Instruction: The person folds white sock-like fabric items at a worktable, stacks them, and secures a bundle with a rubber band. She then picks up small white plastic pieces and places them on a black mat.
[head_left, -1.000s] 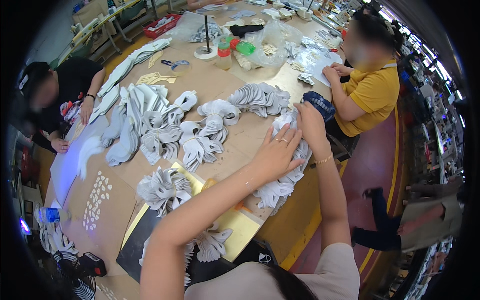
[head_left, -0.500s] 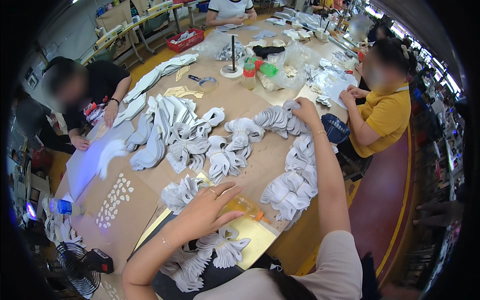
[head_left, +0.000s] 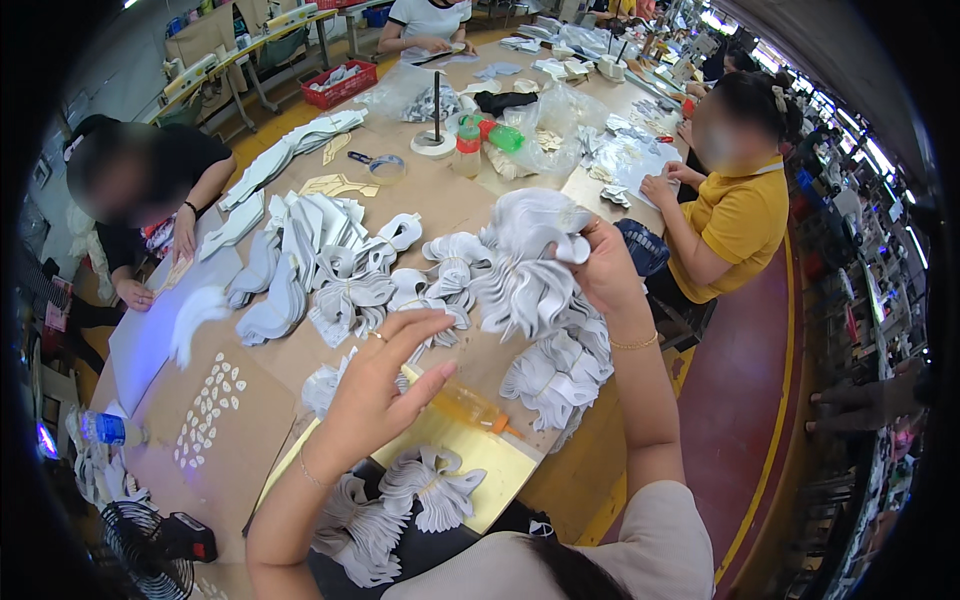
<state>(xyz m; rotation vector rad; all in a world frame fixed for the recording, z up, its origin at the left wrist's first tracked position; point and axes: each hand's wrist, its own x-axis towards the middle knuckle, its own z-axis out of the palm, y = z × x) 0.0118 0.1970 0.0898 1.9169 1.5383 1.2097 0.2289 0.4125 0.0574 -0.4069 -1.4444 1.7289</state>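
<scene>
Raised over the table, a bundle of pale grey-white cut pieces (head_left: 530, 265) hangs from my right hand (head_left: 612, 275), whose fingers are closed on its right side. My left hand (head_left: 385, 385) is held up to the left of that bundle, empty, with thumb and fingers apart. Below and right of my left hand lies a bottle of amber liquid with an orange tip (head_left: 470, 408), on a yellow board (head_left: 490, 470). Two more tied bundles (head_left: 430, 485) rest close to my body, partly on the board. Another bundle (head_left: 560, 380) sits under my right wrist.
Stacks of grey pieces (head_left: 350, 280) spread across the brown-covered table (head_left: 430, 190). A black upright rod (head_left: 437, 105) stands beyond them. Small white pieces (head_left: 210, 410) and a black fan (head_left: 150, 545) are at left. Co-workers sit left, right and across.
My right hand has lifted the bundle off the table and brought it nearer. My left hand has risen slightly and its fingers have opened wider. The whole view has shifted a little.
</scene>
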